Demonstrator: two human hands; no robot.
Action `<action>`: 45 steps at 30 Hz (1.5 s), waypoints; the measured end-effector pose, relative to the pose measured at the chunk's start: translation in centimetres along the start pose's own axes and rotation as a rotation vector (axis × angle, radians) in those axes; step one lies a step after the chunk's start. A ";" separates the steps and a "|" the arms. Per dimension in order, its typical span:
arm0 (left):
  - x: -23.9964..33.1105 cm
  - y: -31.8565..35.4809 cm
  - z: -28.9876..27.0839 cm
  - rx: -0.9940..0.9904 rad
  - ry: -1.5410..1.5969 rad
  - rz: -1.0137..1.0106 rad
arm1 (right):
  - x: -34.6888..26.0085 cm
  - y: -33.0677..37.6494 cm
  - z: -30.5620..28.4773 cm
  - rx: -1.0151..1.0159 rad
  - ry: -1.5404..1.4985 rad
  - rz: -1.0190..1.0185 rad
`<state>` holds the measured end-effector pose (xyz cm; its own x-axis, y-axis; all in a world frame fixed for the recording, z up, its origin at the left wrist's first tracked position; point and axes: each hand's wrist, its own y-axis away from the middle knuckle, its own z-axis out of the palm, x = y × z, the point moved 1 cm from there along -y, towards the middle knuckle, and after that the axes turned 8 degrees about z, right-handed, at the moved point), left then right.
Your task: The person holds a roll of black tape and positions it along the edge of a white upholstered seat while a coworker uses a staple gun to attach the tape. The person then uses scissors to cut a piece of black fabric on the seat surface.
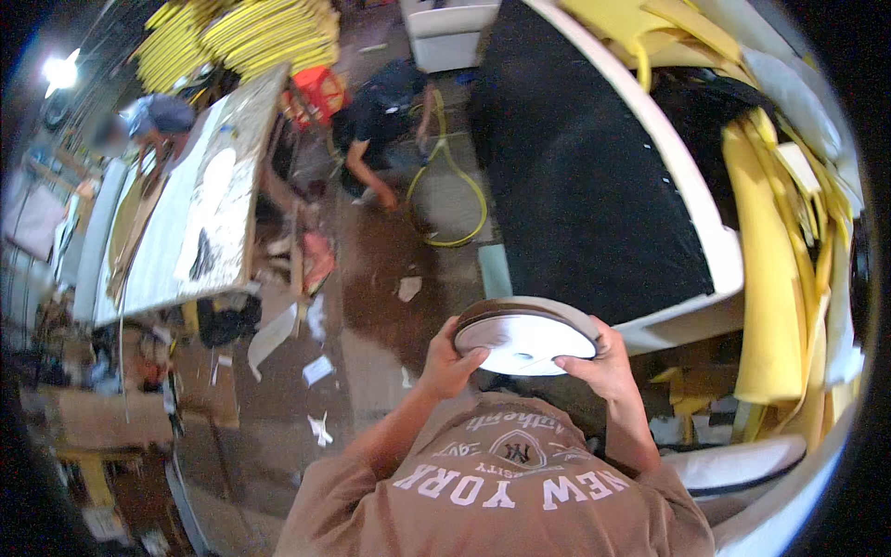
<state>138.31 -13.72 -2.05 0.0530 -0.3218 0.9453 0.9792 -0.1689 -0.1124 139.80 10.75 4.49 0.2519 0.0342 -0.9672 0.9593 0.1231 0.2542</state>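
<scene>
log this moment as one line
left hand: holds rounded white panel, left edge | right hand: holds its right edge | ahead: large black surface | right: yellow foam sheets

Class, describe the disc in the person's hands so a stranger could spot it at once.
Find the large black, pale-edged panel right of centre. Just below its lower left end, the person's left hand and right hand grip a round, white-faced disc. Unlike the white oval at lower right, this one is held in both hands.
</scene>
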 end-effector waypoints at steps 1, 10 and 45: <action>0.0 -0.3 0.1 0.020 0.002 0.006 | -0.4 -0.2 -0.1 -0.005 0.027 -0.061; -2.0 -3.3 -1.8 0.088 0.297 0.131 | -0.9 -2.4 0.2 -0.140 -0.240 -0.116; 21.6 -6.7 12.4 0.151 -0.387 1.593 | -8.9 -8.8 -16.1 -0.317 0.519 -0.582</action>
<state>135.36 -8.02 22.96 0.9831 0.1697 -0.0682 -0.0985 0.1774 -0.9792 127.08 25.29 10.94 -0.4373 0.3212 -0.8400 0.8168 0.5326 -0.2216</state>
